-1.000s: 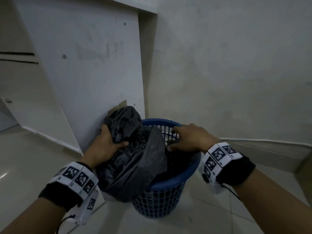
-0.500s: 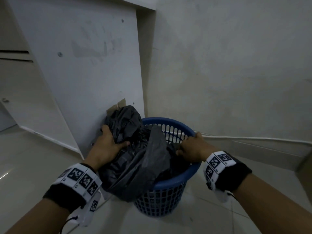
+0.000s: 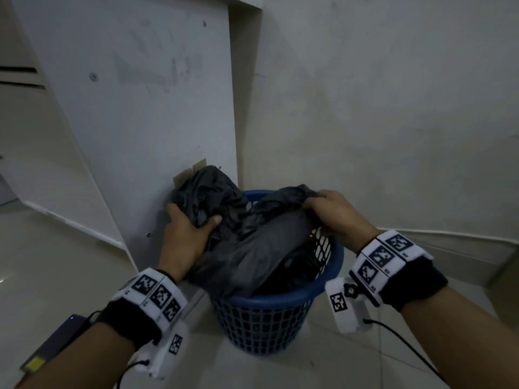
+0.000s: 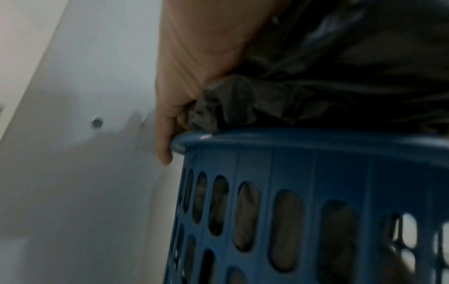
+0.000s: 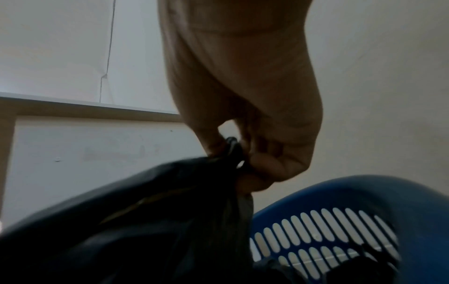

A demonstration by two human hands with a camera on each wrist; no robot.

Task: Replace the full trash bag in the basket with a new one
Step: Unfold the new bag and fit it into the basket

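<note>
Trash bag [image 3: 247,242]: black, crumpled, bulging above the blue basket [image 3: 269,318] at lower centre, spilling over its left rim.
Left hand [image 3: 188,234]: fingers curled round a gathered bunch, left of centre.
Right hand [image 3: 337,211]: pinching the bag's edge above the right rim.
Surroundings: white panel [image 3: 134,108] just behind the basket; dark device [image 3: 56,343] at lower left.

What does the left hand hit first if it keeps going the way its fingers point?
Probably the white panel. The left hand grips the black trash bag at the blue basket rim, fingers aimed at the panel just beyond. The gap looks small; depth is unclear.
</note>
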